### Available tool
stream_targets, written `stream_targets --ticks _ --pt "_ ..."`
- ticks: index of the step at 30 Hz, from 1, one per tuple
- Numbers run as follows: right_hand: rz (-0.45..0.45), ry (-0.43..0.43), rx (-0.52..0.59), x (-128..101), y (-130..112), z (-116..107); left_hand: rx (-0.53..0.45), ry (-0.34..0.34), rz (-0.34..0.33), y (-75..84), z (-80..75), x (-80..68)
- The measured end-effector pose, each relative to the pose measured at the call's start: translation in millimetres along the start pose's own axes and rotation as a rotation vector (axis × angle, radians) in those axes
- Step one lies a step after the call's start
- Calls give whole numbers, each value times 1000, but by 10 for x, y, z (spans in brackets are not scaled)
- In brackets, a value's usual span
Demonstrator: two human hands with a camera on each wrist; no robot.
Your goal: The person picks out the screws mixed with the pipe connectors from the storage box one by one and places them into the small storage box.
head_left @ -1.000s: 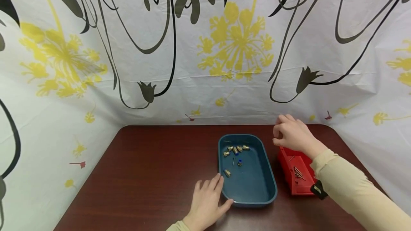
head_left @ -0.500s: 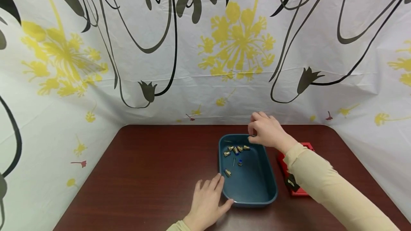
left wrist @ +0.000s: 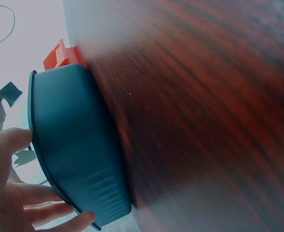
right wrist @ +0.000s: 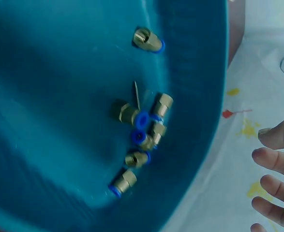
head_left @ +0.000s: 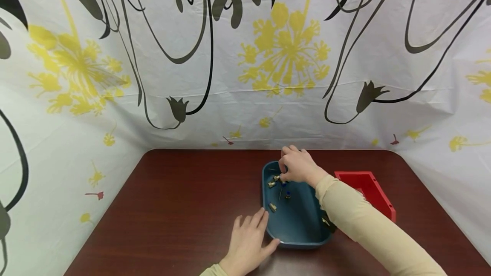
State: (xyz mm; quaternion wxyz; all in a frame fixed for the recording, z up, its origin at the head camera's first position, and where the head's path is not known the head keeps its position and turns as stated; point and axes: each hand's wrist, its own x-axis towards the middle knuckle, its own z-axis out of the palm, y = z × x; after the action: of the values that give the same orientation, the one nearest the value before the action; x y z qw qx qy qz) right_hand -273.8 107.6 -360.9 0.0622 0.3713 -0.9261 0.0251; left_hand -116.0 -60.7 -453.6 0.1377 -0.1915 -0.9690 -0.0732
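Observation:
A blue tray (head_left: 297,227) holds several brass push-in fittings (right wrist: 149,40) with blue collars, most bunched near its far end. Among them lies a thin pointed metal pin (right wrist: 137,95). My right hand (head_left: 301,167) is over the far end of the tray, fingers bent above the bunch and partly covering it. In the right wrist view its fingertips (right wrist: 272,137) are spaced apart with nothing between them. The left hand (head_left: 247,240) rests on the tray's near left corner, thumb and fingers at the rim, as the left wrist view also shows.
Just right of the tray stands a red bin (head_left: 377,203), its near part hidden by the right sleeve (head_left: 368,225). Both sit on a dark brown wooden table (head_left: 184,208). A patterned white cloth (head_left: 230,76) hangs behind the table's far edge.
My right hand has moved left from over the red bin to over the fittings in the blue tray. The left hand has stayed at the tray's corner.

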Motion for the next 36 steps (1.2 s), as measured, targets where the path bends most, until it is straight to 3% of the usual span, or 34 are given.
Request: stream_targets --ticks 8,29,36 --pt "28 -57 41 103 -74 188 -10 -1 -2 -4 -2 3" --pt "176 -248 -42 135 -76 600 8 26 4 1 -15 -4" --pt "215 -249 -42 130 -77 742 24 36 6 3 -10 -5"
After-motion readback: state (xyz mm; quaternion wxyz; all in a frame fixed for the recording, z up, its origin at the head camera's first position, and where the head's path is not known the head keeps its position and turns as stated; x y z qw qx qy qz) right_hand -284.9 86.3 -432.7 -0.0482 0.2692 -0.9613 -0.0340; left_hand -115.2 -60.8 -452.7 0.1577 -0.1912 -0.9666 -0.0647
